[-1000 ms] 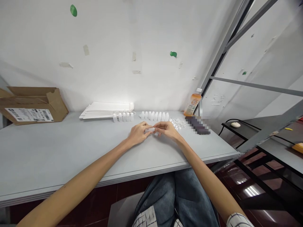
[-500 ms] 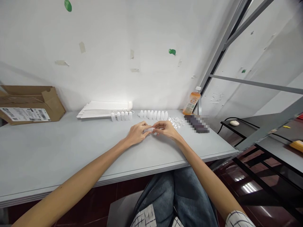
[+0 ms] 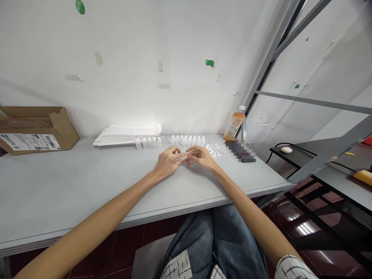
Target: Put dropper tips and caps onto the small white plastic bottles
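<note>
Over the table (image 3: 87, 186), your left hand (image 3: 167, 162) pinches a bottle (image 3: 180, 158), its end at your right hand (image 3: 204, 158), whose hold I cannot tell, and too hard a squeeze could pop it free into the standing bottles (image 3: 190, 141) beyond.

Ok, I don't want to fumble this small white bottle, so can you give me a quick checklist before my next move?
1. Left hand holding the small white bottle: ok.
2. Right hand at the bottle's end: ok; its exact grip, cannot tell.
3. Bottle's tip properly seated: cannot tell, fingers hide it.
4. Left group of five bottles upright: ok.
5. Pile of small white parts near the right hand: ok, just beyond it.
6. Drink bottle capped: ok.
</note>
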Demonstrator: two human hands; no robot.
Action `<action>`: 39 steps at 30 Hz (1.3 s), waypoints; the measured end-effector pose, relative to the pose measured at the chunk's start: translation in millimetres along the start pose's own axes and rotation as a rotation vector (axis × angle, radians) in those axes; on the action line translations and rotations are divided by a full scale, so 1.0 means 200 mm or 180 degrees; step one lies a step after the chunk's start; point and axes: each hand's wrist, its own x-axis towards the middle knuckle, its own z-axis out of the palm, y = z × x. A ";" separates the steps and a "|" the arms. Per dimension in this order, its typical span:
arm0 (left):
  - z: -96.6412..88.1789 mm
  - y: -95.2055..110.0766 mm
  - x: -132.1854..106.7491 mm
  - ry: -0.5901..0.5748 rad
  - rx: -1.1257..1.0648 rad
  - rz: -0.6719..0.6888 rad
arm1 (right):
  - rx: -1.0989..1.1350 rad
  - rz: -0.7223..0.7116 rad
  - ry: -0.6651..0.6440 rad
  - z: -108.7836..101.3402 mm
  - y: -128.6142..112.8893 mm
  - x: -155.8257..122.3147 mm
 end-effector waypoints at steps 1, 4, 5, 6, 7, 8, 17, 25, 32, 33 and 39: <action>0.00 0.01 0.00 0.0021 0.0028 0.0012 | 0.0044 0.0012 -0.0023 0.00 0.00 0.00; -0.01 0.03 0.00 0.0123 0.0104 -0.0036 | 0.0070 -0.0061 -0.0003 -0.01 0.01 0.01; -0.01 0.04 0.00 0.0164 0.0092 -0.0086 | 0.0048 -0.0109 0.0055 -0.01 0.01 0.01; -0.01 0.05 0.01 0.0189 0.0058 -0.0155 | 0.0020 -0.0157 0.0128 -0.02 0.01 0.02; -0.02 0.05 0.01 0.0194 0.0003 -0.0243 | -0.0008 -0.0197 0.0204 -0.02 0.01 0.02; -0.02 0.06 0.02 0.0162 -0.0070 -0.0345 | -0.0032 -0.0230 0.0268 -0.03 0.01 0.02; -0.05 0.04 0.05 -0.0290 -0.1519 -0.1038 | -0.0214 -0.0229 0.0289 -0.02 -0.01 0.01; -0.04 0.04 0.04 -0.0094 -0.1370 -0.0899 | -0.0018 -0.0108 0.0135 -0.02 -0.02 0.00; -0.03 0.04 0.03 -0.0058 -0.1319 -0.0712 | 0.0040 -0.0020 0.0150 -0.02 -0.02 0.00; -0.03 0.04 0.03 -0.0045 -0.1345 -0.0702 | 0.0065 -0.0012 0.0143 -0.02 -0.02 0.00; -0.02 0.03 0.02 0.0060 -0.1377 -0.0501 | 0.0232 0.0012 0.0130 -0.01 -0.02 -0.01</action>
